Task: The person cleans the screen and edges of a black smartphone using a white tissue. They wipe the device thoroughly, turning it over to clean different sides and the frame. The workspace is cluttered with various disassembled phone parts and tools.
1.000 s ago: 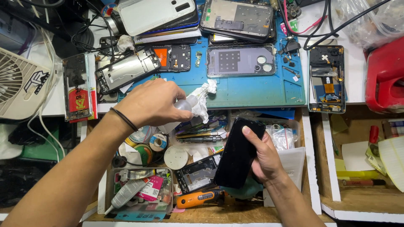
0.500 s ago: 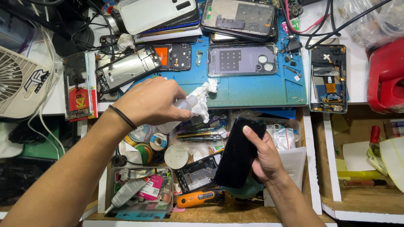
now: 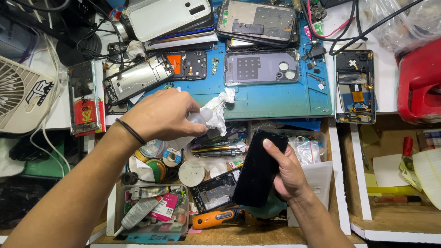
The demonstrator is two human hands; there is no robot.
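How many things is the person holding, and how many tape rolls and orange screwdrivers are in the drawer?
Black phone in right hand: 1
Clear bottle with white tissue in left hand: 2
Tape rolls: 3
Orange screwdriver: 1
Total: 7

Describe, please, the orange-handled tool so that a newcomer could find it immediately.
Start at the open drawer below the blue work mat. Near its front edge, just below the black phone in the right hand, lies the orange-handled tool, the only bright orange thing there.
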